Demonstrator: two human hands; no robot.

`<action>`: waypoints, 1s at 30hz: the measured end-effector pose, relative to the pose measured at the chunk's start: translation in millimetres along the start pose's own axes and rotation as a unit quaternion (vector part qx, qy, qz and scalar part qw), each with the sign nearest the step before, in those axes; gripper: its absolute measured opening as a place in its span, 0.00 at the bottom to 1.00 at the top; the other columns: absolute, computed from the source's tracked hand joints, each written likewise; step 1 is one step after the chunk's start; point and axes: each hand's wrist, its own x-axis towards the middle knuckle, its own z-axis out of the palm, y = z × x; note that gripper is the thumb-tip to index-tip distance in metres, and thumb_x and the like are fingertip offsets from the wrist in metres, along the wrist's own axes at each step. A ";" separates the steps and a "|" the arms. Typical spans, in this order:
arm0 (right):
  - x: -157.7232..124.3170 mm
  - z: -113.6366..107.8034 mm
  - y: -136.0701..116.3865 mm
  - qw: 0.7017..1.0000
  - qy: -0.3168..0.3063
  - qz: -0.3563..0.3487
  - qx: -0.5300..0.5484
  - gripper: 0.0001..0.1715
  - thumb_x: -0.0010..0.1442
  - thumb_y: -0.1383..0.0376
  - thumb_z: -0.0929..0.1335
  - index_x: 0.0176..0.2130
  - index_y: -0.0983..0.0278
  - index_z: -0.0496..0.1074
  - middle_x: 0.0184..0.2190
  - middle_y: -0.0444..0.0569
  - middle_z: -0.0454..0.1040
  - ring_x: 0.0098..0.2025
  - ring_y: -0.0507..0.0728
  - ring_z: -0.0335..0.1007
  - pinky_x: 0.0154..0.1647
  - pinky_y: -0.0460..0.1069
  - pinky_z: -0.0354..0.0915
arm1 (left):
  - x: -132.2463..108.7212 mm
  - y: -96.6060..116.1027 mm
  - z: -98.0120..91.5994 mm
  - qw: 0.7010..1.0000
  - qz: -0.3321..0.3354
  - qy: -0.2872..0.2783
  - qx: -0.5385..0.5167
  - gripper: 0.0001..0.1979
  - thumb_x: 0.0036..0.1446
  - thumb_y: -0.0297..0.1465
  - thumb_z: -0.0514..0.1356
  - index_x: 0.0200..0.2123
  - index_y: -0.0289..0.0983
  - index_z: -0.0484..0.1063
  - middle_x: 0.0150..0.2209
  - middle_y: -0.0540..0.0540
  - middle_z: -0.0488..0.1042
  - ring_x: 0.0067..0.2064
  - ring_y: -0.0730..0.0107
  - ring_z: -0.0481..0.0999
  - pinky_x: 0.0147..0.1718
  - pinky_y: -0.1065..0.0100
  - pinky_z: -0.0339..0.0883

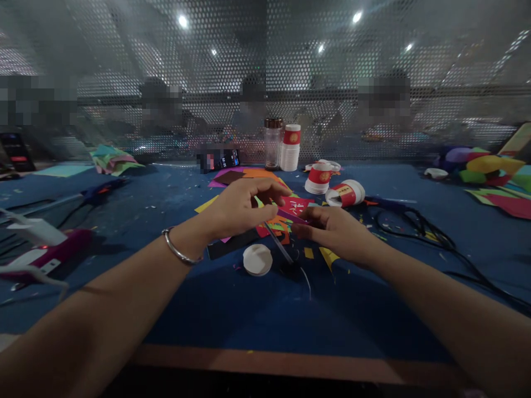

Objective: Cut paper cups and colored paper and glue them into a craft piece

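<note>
My right hand (332, 229) pinches a narrow piece of purple paper (295, 216) between thumb and fingers. Just left of it, my left hand (253, 204) hovers over the paper pile, thumb and curved fingers apart; its thumb tip is close to the purple piece's left end. Below that thumb a translucent stick (279, 242) slants down; whether the hand touches it I cannot tell. A white round disc (257, 260) lies nearer me. Under and between the hands are red paper (301, 206), orange scraps (283, 237) and a black sheet (230, 245).
Two red-and-white paper cups (318, 179) (346, 193) stand and lie right of centre. Behind are a clear jar (272, 145), a cup stack (290, 155) and a phone (224, 160). Black cables (427, 226) run at right; a purple-white power strip (53, 257) sits left.
</note>
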 end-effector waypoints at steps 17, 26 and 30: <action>3.6 -7.3 7.0 0.985 0.137 0.047 0.089 0.21 0.55 0.49 0.74 0.31 0.64 0.72 0.16 0.38 0.59 0.19 0.47 0.49 0.19 0.47 0.44 | 1.4 -7.6 11.7 0.986 -0.065 0.150 -0.016 0.03 0.57 0.30 0.65 0.35 0.38 0.77 0.36 0.48 0.80 0.34 0.70 0.74 0.37 0.66 0.67; -0.6 -6.1 -8.5 0.920 0.132 0.032 0.367 0.22 0.53 0.52 0.76 0.29 0.62 0.64 0.17 0.35 0.58 0.13 0.43 0.46 0.12 0.44 0.37 | 1.9 -5.1 36.2 0.938 -0.138 0.150 -0.281 0.09 0.50 0.31 0.69 0.35 0.35 0.76 0.34 0.49 0.78 0.37 0.73 0.74 0.43 0.67 0.68; -2.1 -5.3 -8.5 0.919 0.143 0.031 0.366 0.17 0.51 0.61 0.77 0.32 0.63 0.67 0.17 0.33 0.56 0.14 0.42 0.44 0.13 0.44 0.37 | -0.8 -5.6 35.9 0.963 -0.127 0.097 -0.218 0.10 0.51 0.33 0.69 0.36 0.35 0.77 0.35 0.48 0.78 0.36 0.71 0.75 0.39 0.66 0.69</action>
